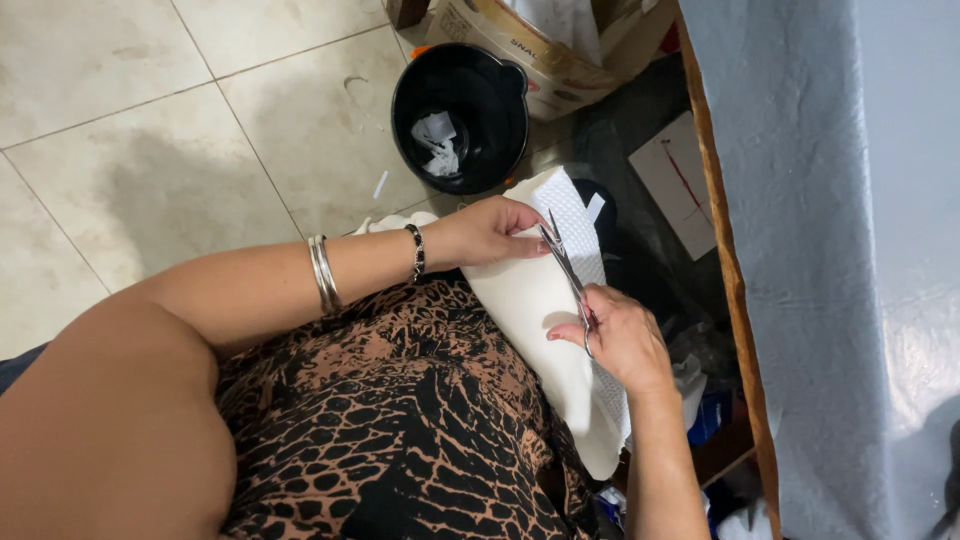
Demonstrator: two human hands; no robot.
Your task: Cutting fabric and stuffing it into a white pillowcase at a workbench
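Patterned brown-and-black fabric covered the person's lap, nearest the camera, and a folded white sheet with a dotted texture lay across it, its far end reaching past the knees toward the tiled floor. Resting on the sheet's upper part, the left hand pressed it flat with fingers curled over its edge; silver bangles and a dark beaded bracelet circled that forearm and wrist. On the sheet's right edge, the right hand closed its fingers through the handles of slim metal scissors, whose blades stood slightly parted and pointed up toward the left hand's fingertips. Beyond the sheet, a black bucket stood on the floor with crumpled white scraps inside. Just behind it sat a cardboard box. Pale grey cloth hung along the right side.
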